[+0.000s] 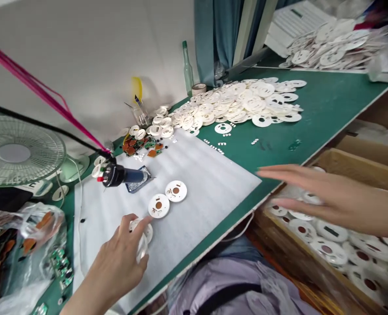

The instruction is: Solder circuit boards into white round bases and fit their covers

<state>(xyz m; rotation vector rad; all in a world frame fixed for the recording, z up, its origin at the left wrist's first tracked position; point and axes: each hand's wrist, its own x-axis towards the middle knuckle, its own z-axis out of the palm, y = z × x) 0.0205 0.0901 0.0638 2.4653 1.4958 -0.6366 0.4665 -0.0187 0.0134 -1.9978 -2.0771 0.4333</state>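
My left hand [118, 253] is low over the white sheet, its thumb and fingers closed around a white round plastic disc [142, 247]. Part of that disc, and of another just beyond it, is hidden by the fingers. Two more white discs with brown round centres, a nearer disc [159, 206] and a farther disc [176, 191], lie flat beside each other past my fingertips. My right hand [315, 197] hovers over the drawer [269, 227] at the table's right edge. Its fingers are stretched out, nothing between them, above several white discs [328, 249].
An electric screwdriver [115, 174] on a pink cord hangs by a blue screw tray [138, 186]. Behind are circuit boards [136, 146], a large heap of white rings [239, 103] and a green bottle [187, 70]. A fan [15, 153] and plastic bags [33, 236] occupy the left.
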